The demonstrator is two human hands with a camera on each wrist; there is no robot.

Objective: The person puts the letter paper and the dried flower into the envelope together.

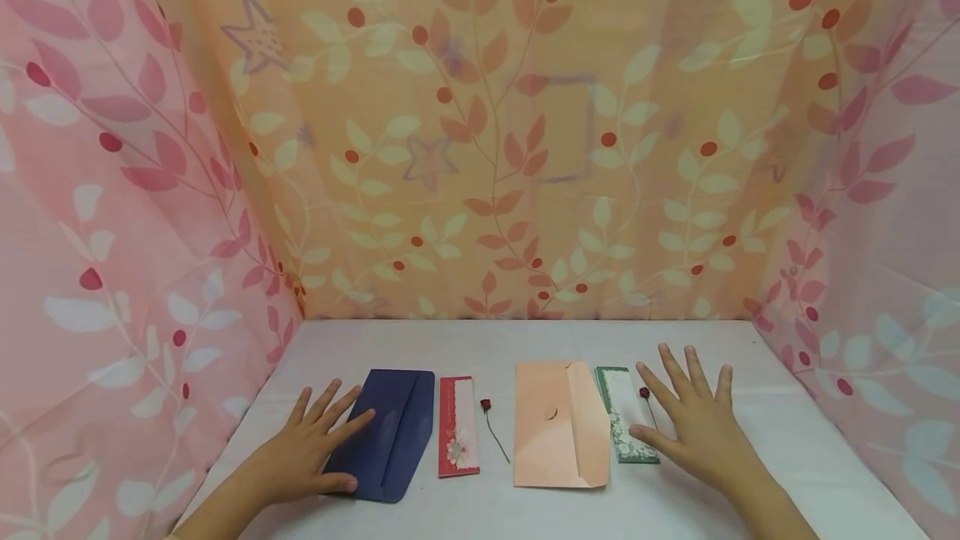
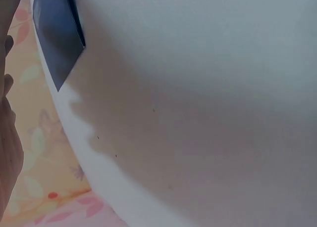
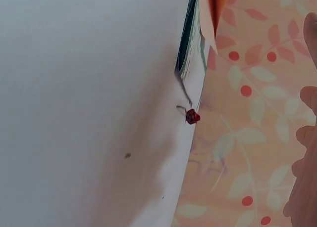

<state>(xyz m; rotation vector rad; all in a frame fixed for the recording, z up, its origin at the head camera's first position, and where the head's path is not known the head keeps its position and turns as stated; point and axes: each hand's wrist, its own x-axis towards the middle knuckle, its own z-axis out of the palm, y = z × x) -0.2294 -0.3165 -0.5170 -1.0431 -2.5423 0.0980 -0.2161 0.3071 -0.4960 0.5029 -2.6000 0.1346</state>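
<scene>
My left hand (image 1: 311, 448), fingers spread, is over the left side of a navy blue envelope (image 1: 393, 440) with its flap to the right. My right hand (image 1: 701, 423), also spread, is above the right part of a green floral card (image 1: 626, 427) and the stem of a small dark red rose (image 1: 645, 394). Between the hands lie a red floral card (image 1: 458, 432), another small red rose (image 1: 486, 405) on a thin stem, and a peach envelope (image 1: 543, 432). Neither hand holds anything; whether they touch the things below, I cannot tell.
A white cloth covers the table (image 1: 465, 344). An orange leaf-patterned curtain (image 1: 480, 232) hangs behind it, and pink patterned curtains stand at the left (image 1: 150, 273) and right (image 1: 862, 290). In the right wrist view the rose (image 3: 192, 116) lies near the green card (image 3: 188, 36).
</scene>
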